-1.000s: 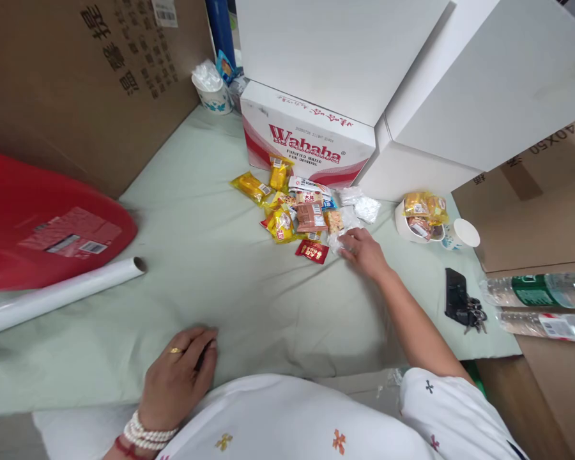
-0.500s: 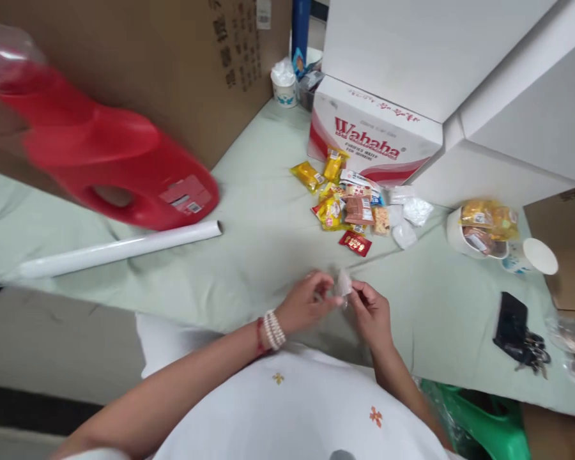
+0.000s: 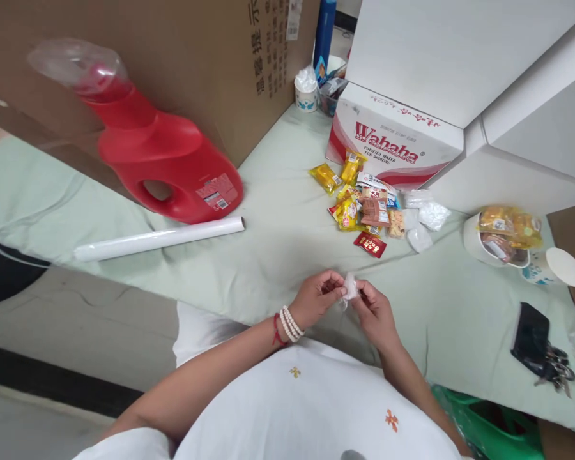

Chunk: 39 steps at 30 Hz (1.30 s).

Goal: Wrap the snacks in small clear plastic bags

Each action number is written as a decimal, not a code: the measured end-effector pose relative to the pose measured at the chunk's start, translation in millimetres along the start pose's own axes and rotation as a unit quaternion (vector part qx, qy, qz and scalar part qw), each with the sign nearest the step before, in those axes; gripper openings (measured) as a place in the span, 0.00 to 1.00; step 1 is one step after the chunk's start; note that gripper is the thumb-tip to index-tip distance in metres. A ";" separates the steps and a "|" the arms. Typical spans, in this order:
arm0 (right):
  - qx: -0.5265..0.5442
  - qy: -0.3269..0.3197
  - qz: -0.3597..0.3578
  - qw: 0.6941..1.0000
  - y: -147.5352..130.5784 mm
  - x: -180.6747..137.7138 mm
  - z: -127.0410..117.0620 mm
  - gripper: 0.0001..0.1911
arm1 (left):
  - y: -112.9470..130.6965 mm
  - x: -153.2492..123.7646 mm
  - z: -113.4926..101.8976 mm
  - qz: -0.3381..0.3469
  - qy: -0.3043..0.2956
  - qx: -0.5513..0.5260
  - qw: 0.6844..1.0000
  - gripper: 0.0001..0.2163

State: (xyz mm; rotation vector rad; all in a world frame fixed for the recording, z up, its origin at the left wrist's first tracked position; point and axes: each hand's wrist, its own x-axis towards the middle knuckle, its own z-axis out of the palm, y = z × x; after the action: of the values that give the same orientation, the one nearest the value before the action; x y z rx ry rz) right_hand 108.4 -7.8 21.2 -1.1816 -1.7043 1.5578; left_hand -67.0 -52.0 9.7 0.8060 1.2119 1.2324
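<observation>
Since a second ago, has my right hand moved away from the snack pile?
Yes. The right hand has drawn back from the snack pile toward the body, now meeting the left hand on a small clear packet.

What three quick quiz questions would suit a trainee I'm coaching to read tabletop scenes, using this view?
1. True or false: both hands grip the small clear packet.
2. Which lies nearest the red jug? A white roll; B black phone; C white bowl.
3. What is printed on the box behind the snack pile?

Key: 1 true, the left hand and right hand pinch it between them. 2 A. 3 Wahaha.
</observation>
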 end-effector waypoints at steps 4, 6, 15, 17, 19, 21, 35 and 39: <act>-0.005 0.007 -0.002 1.000 -5.1 5.8 9.2 0.11 | 1.4 0.5 -10.4 -0.012 0.058 -0.042 0.997 0.17; 0.014 0.029 0.014 0.999 -3.4 7.3 4.2 0.11 | -0.2 -0.5 -20.2 -0.018 0.085 -0.054 0.995 0.17; -0.069 0.024 -0.078 0.994 -2.1 -4.7 -19.8 0.08 | 7.7 -17.9 -30.4 0.104 0.164 0.089 0.977 0.18; -0.136 -0.039 -0.156 0.978 -10.3 -6.5 -17.5 0.06 | 10.6 -22.3 -23.6 0.116 0.109 0.091 0.983 0.26; -0.160 -0.057 -0.209 0.963 -17.3 -6.2 -14.2 0.09 | 9.0 -25.2 -16.4 0.065 0.040 0.056 0.995 0.31; -0.161 -0.032 -0.229 0.960 -20.8 -3.8 -12.4 0.11 | 4.2 -27.5 -11.4 -0.010 -0.002 0.016 1.000 0.31; 0.192 0.070 0.029 0.979 11.4 26.4 -2.2 0.14 | 16.3 -32.0 -30.4 0.023 0.157 -0.035 0.987 0.18; 0.161 0.068 -0.027 0.984 11.0 27.4 -9.3 0.15 | 16.4 -21.7 -29.3 0.010 0.197 -0.071 0.978 0.19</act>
State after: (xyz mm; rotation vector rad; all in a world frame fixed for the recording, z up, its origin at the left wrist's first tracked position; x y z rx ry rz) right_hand 106.1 20.0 7.8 -1.0416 -1.3260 1.6064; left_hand -97.3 -73.9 23.7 0.4806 1.4138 1.5236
